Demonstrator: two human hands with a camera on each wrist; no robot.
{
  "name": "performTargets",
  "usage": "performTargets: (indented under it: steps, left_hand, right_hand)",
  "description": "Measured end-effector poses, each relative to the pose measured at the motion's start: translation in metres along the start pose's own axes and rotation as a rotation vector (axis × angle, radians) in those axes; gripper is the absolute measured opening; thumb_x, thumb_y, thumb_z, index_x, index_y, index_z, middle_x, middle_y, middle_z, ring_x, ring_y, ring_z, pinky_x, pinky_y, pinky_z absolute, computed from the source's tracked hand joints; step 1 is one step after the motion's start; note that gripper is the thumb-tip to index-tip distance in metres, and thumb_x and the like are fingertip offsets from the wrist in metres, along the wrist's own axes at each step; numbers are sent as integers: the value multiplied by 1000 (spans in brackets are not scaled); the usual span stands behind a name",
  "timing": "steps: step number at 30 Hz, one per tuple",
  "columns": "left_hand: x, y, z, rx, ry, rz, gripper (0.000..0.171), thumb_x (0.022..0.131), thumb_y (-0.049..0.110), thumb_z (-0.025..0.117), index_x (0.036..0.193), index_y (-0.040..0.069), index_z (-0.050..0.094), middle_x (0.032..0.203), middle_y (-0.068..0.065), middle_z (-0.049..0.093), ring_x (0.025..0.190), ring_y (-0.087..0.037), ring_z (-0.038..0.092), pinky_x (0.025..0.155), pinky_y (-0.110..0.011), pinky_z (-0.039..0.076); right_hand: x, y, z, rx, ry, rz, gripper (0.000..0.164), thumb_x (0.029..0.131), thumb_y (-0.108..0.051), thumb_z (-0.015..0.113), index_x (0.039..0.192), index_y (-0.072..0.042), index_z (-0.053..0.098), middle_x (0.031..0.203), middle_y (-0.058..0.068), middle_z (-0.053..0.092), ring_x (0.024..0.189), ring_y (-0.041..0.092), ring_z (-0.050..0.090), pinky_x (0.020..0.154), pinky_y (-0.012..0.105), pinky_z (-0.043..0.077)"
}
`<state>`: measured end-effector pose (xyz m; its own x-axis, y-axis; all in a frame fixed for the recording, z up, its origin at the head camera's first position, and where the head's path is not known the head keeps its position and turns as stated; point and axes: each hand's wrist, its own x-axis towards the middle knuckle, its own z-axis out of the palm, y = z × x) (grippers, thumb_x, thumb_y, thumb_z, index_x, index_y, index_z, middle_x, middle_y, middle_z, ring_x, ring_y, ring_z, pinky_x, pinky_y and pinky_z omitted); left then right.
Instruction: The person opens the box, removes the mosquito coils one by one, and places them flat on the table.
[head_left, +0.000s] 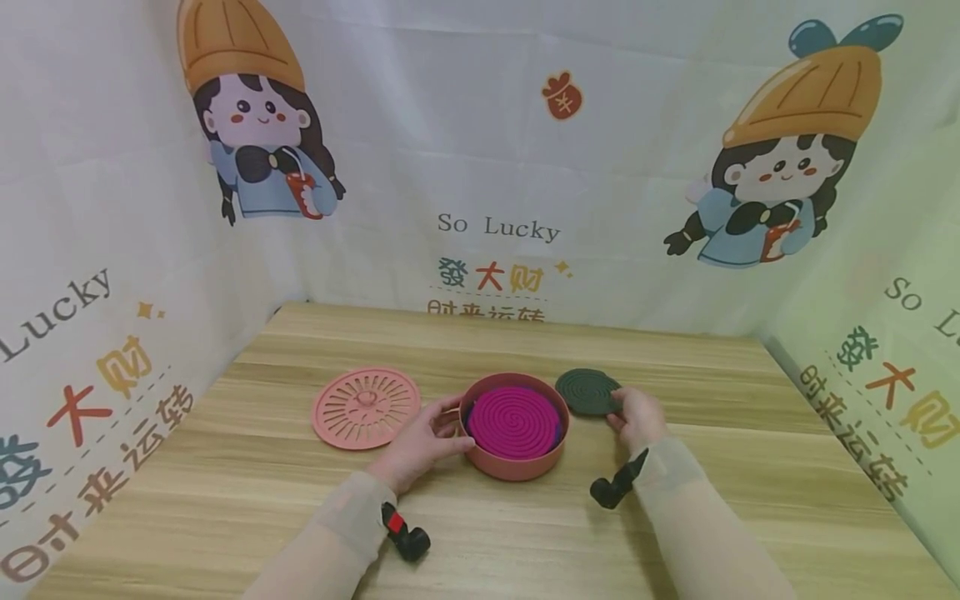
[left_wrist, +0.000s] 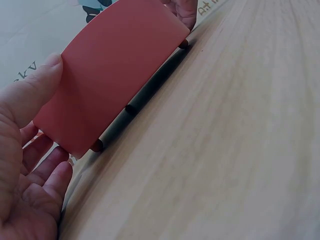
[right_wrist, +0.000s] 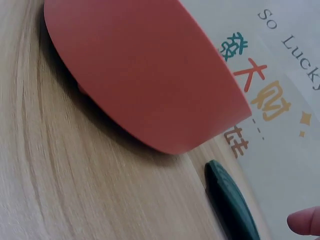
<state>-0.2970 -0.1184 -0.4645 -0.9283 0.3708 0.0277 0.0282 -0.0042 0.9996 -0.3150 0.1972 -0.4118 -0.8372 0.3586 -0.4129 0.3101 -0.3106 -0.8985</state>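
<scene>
My left hand [head_left: 420, 437] holds the left side of a round red mosquito coil box [head_left: 516, 471], thumb on its outer wall at the rim. In the left wrist view, its other fingers curl round the wall's end. A magenta mosquito coil [head_left: 513, 421] lies inside, with a blue edge [head_left: 558, 433] showing from under it. Just right of the box is a dark green mosquito coil [head_left: 585, 392]. My right hand [head_left: 637, 417] pinches that coil's right edge. In the right wrist view only one fingertip [right_wrist: 305, 221] shows, and the green coil appears edge-on.
A pink slotted lid [head_left: 367, 408] with a central knob lies left of the box. All this stands on a wooden table [head_left: 495, 550]. Printed cloth [head_left: 390, 167] hangs behind and at both sides. Small feet [left_wrist: 97, 145] hold the box's underside off the table.
</scene>
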Motion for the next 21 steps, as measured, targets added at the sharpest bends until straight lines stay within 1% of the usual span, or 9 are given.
performTargets:
  steps: [4,7,10,13,15,17,18,20,21]
  left_hand:
    - [0,0,1,12,8,-1,78,80,8,78,145,3,36,146,-19,41,134,-33,40,102,-35,44]
    - [0,1,1,13,10,-4,78,80,7,78,146,3,36,146,-20,41,134,-33,40,102,-35,44]
    - [-1,1,1,6,5,-2,78,80,7,78,146,3,36,146,-20,40,134,-33,40,102,-34,44]
    - [0,1,1,2,2,0,78,80,7,78,146,3,35,146,-20,41,134,-33,40,101,-34,44]
    - [0,0,0,5,2,-1,78,80,7,78,146,3,36,146,-20,41,134,-32,40,101,-34,44]
    - [1,0,0,7,2,-4,78,80,8,78,146,4,36,146,-20,41,134,-32,41,101,-33,45]
    - [1,-1,-1,8,2,-5,78,80,9,78,146,4,36,145,-20,41,134,-32,41,101,-33,45]
    - [1,-1,-1,8,0,-4,78,81,9,78,146,4,36,145,-20,41,134,-33,41,101,-34,44]
    - [1,-1,-1,4,-2,-6,78,81,9,78,146,4,36,146,-20,41,134,-33,40,102,-34,44]
  right_hand:
    - [-3,0,1,5,-18,-8,52,94,-3,47,143,6,33,132,13,39,104,19,46,82,22,47]
    - [-3,-1,1,19,-51,-12,58,95,-2,46,148,7,24,154,15,21,129,25,35,103,34,40]
    - [-4,-1,0,35,-72,-16,62,94,-1,44,149,8,18,159,15,9,140,27,22,112,40,31]
    - [-5,0,-2,30,-75,-15,63,94,-2,44,149,8,15,159,16,5,142,28,17,111,40,31]
    - [-7,0,-3,15,-72,-21,61,94,-3,45,149,7,19,158,17,10,137,26,25,104,33,37]
    - [-8,0,-3,-28,-55,-39,58,94,-5,47,147,8,27,152,18,23,120,21,42,88,24,45]
    - [-10,0,-3,-51,-54,-55,57,94,-5,48,146,8,29,146,18,30,105,17,49,77,20,45]
    - [-13,0,-2,-107,-56,-96,54,94,-6,50,144,8,33,126,12,42,79,10,46,62,17,41]
    - [-15,0,-1,-145,-61,-116,54,94,-7,51,144,8,33,120,10,42,73,9,43,60,17,39]
